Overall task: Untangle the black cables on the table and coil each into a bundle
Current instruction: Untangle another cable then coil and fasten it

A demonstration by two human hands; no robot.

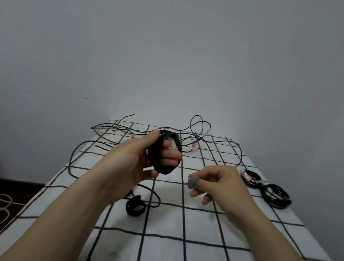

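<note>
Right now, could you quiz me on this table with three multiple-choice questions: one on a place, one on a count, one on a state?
1. Where do the finished bundles lie?
A. right edge
B. on the floor
C. in a box

2. How many finished bundles lie there?
A. two
B. five
C. none

3. What is the left hand doing?
A. resting flat
B. gripping a coil
C. pointing

Answers:
A, the finished bundles rest at the checked table cloth's right edge.
A, two rings lie side by side.
B, the left hand is closed through the black coil; loose cables remain behind.
</note>
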